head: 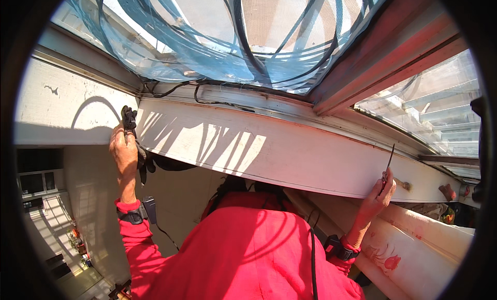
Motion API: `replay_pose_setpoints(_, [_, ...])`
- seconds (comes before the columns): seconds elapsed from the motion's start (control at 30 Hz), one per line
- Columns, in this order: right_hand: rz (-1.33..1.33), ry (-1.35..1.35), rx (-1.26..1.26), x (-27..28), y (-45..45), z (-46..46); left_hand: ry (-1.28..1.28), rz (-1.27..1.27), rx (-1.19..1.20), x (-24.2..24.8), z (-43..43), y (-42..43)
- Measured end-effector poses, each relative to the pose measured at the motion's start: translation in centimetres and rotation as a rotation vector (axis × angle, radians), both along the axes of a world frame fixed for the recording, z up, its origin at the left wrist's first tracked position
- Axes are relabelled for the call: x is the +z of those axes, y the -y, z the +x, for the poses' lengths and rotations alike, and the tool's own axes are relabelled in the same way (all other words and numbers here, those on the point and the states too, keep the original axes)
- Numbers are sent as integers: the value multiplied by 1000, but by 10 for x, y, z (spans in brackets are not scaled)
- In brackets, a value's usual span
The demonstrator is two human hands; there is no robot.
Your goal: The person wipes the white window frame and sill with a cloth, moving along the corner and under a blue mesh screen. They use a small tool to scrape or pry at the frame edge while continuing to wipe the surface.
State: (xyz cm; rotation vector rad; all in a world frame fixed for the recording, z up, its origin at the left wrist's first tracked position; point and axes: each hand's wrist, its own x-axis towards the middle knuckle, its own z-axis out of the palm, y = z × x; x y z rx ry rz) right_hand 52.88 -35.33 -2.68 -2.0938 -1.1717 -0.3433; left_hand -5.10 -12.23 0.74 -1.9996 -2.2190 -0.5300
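My left hand (124, 148) is closed around a black glove (129, 117) at the left end of a white window sill (310, 156). Dark glove fingers (143, 164) hang below that hand, over the sill's front edge. Farther right, my right hand (378, 195) grips a thin, dark, pointed metal tool (390, 160) with its tip up. Whether it is a knife or a pair of scissors cannot be told, since my fingers cover the handle. A short object with a frayed end (404, 184) lies on the sill beside my right fingers.
Behind the pane, a blue translucent sheet (217, 59) wraps coiled black tubing. A black cable (174, 90) runs along the window track. At the right are a small reddish object (447, 192) and flower-printed fabric (411, 241). A corded device (149, 210) hangs by my left wrist.
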Motion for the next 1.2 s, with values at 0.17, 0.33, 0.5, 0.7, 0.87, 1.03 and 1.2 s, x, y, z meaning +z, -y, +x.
replay_pose_setpoints(0.17, [-150,313,-85,20,-26,5,1020,-30,-308,45,29,36])
replay_pose_setpoints(0.33, [-67,-189,355,53,-42,-64,1580,-178,-551,82,109,45])
replay_pose_setpoints(0.5, [-414,-704,1071,68,-65,-148,1994,-516,-797,102,191,40])
replay_pose_setpoints(0.7, [-534,-790,1072,58,-57,-148,2024,-413,-771,99,204,13])
replay_pose_setpoints(0.87, [-395,-1162,607,87,3,-93,1110,-65,-829,40,168,-6])
replay_pose_setpoints(1.03, [257,-1309,249,85,23,-65,1367,-652,-695,8,174,7])
replay_pose_setpoints(1.2, [503,-792,301,77,-17,-16,814,-418,-1239,6,215,28])
